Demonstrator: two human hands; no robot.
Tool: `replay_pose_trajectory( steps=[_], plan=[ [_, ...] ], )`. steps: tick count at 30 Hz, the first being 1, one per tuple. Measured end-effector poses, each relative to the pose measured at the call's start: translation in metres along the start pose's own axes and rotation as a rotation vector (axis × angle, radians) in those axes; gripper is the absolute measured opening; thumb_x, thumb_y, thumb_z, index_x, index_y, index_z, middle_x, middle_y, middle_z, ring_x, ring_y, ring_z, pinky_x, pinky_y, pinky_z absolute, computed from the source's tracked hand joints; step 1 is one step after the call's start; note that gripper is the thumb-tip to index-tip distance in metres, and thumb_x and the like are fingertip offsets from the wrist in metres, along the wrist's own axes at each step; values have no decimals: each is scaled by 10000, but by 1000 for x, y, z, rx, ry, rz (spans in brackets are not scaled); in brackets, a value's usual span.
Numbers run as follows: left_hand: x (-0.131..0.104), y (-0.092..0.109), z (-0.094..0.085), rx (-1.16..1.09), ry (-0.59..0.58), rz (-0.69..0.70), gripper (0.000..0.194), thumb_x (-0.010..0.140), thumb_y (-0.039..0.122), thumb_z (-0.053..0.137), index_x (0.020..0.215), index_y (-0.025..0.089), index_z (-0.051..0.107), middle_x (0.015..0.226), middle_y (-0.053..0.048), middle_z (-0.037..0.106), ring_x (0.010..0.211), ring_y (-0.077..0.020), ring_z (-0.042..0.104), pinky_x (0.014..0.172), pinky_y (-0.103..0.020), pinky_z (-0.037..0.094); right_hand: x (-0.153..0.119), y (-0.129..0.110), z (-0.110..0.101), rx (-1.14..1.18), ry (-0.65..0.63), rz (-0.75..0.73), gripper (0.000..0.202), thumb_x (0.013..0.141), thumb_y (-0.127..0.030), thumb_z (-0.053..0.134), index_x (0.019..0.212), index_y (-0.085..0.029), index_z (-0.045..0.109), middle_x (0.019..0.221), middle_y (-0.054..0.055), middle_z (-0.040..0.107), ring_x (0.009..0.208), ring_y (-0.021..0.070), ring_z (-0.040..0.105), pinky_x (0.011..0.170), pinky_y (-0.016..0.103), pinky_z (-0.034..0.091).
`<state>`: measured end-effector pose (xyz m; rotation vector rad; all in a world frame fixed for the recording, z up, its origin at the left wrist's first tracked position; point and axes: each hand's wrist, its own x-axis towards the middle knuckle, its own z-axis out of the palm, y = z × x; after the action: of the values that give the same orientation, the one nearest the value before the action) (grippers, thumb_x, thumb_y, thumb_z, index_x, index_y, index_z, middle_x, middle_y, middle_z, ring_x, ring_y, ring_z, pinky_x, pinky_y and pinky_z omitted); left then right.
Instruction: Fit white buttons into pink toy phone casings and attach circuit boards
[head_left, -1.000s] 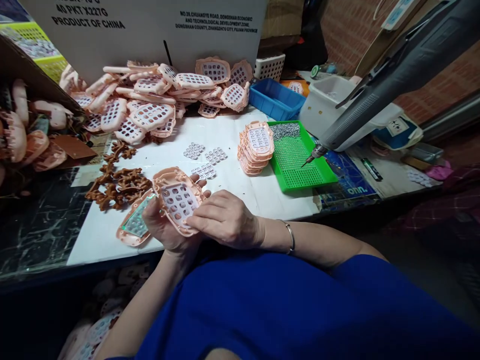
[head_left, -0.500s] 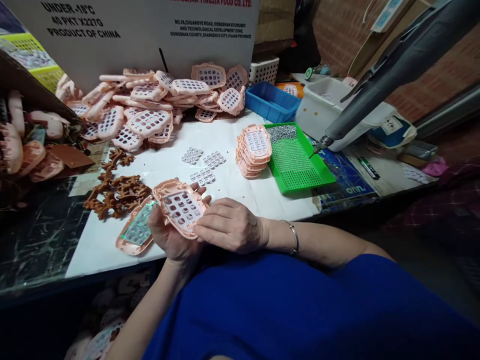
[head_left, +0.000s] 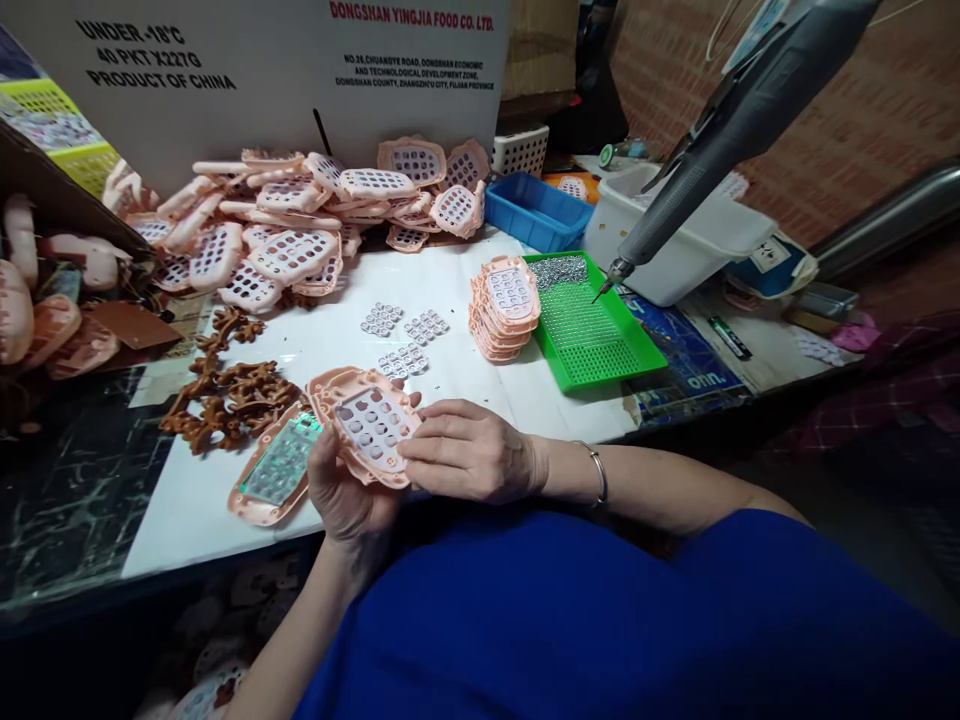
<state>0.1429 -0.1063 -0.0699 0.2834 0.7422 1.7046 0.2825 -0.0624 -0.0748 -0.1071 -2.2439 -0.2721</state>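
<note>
Here, I see the left hand (head_left: 351, 498), half-curled, holding a pale-pink oval plastic shell (head_left: 369, 425) over the white tabletop (head_left: 562, 422); the right hand (head_left: 476, 455), fingers bent, touches its rim, pinching or not I can't tell. Likely light, stiff; hold its sides.

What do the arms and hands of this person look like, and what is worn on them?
The left hand and right hand wear no gloves. A slim, silver-coloured bangle sits on the right forearm near the wrist; none shows on the left. Both forearms are uncovered below a plain, deep-blue top.
</note>
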Motion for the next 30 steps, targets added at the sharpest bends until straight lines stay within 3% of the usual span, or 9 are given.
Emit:
replay_pose_trajectory(
  steps=[4,6,10,12,14,19,21,26,30],
  plan=[
    [2,3,-1,-27,27,34,641,540,474,804,1130,269,658,1187,-71,675,1134,-351,598,988,-484,469,10,25,-3,61,-65,148,221,967,-234,434,986,-155,640,958,33,712,928,122,607,908,304,463],
    [4,5,-2,-34,38,12,661,512,487,816,1116,266,663,1177,-73,680,1090,-345,624,944,-474,502,22,45,-3,-46,-295,337,263,967,-189,391,1040,-135,638,966,71,700,915,167,593,830,326,459],
    [6,7,-6,-31,42,-10,667,499,520,813,1075,211,677,1046,-86,721,897,-281,692,783,-362,576,49,77,4,-220,-901,642,310,934,-77,368,1049,-122,652,1037,142,670,998,247,562,812,370,422],
    [6,7,-8,-28,7,-20,673,514,538,800,1088,212,671,992,-82,727,830,-258,700,694,-323,586,57,86,12,-222,-1026,694,335,921,-46,355,1075,-114,645,1099,167,647,1067,266,539,840,378,407],
    [5,8,-10,-29,-29,-22,669,541,550,785,1117,234,658,1018,-84,719,817,-252,700,640,-308,583,61,92,19,-211,-1057,730,346,905,-26,354,1075,-104,646,1103,177,645,1060,263,550,840,369,398],
    [3,9,-11,-23,-24,-12,702,562,555,769,1181,254,627,1198,-98,663,1058,-310,640,710,-331,583,65,101,27,-186,-1036,769,323,899,-38,366,1049,-109,644,1022,154,676,894,210,613,698,300,391],
    [2,9,-11,-30,-10,-25,695,542,533,781,1170,273,635,1219,-87,656,1136,-333,598,785,-379,577,66,98,22,-130,-905,798,297,921,-81,379,1121,-120,595,1054,125,668,876,180,607,689,281,392],
    [2,8,-6,-58,29,-35,633,497,470,818,1081,270,678,1212,-76,663,1213,-371,536,979,-512,478,61,70,3,604,-380,995,186,869,-126,494,1039,-109,568,829,13,627,673,70,558,611,195,457],
    [2,6,-3,-59,49,7,608,513,471,807,1062,240,680,1202,-89,667,1265,-382,480,1044,-554,403,52,57,-1,1041,-232,1162,205,828,-121,503,1028,-114,549,682,-48,519,578,47,511,487,150,485]
  ],
)
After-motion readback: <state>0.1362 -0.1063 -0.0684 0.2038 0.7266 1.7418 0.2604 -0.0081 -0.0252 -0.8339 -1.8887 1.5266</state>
